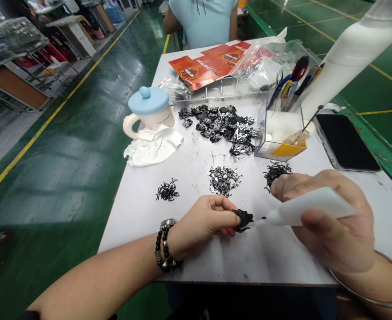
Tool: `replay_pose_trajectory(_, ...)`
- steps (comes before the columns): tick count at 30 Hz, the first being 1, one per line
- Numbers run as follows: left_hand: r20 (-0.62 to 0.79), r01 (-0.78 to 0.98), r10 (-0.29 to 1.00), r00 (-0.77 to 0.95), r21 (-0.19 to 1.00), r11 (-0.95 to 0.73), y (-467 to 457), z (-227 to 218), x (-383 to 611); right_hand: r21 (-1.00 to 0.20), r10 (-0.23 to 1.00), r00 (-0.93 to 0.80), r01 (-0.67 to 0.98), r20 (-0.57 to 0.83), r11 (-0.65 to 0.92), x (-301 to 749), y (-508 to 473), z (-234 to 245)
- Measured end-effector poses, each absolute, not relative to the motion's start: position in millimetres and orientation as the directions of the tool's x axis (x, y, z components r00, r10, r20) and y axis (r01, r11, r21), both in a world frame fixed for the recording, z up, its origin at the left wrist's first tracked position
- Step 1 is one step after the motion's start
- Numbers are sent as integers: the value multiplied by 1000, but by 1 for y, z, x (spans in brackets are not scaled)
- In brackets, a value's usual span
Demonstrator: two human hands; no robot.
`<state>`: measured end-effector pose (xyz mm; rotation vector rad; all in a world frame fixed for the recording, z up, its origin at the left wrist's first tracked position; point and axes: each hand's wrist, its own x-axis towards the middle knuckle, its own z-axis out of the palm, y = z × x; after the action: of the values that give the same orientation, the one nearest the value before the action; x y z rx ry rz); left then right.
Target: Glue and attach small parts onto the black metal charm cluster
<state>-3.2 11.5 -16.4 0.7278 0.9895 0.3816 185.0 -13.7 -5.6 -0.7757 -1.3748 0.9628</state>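
My left hand (209, 218) pinches a small black part (243, 220) between thumb and fingers above the front of the white table (142, 213). In my right hand (339, 222) is a translucent white squeeze bottle (312, 206), tilted so its thin nozzle points left. The nozzle tip meets or nearly meets the right edge of the black part; exact contact is unclear. Just beyond my hands lie a pile of small silvery pieces (223, 180), a pile of thin black bent pieces (167, 190) to the left, and a similar black pile (276, 173) partly behind my right hand.
Black assembled parts (219, 122) lie heaped farther back. A lidded mug (152, 111) and crumpled tissue (154, 146) stand at left. A clear tool holder (281, 133), a tall white bottle (352, 53) and a phone (347, 142) are at right. Another person (204, 22) sits beyond the orange cards (212, 64).
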Motion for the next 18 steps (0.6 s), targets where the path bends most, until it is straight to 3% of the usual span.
replay_pose_trajectory(10,-624,30,599,502,705,709,12,-16,-2,-891,890,-58,-69,452,448,186,-14,-5)
replay_pose_trajectory(14,-629,36,599,496,704,709,11,-17,-2,-892,898,118,-114,425,437,186,-8,-5)
replay_pose_trajectory(18,-630,37,601,492,705,708,12,-17,-2,-866,817,337,-4,469,499,197,8,-8)
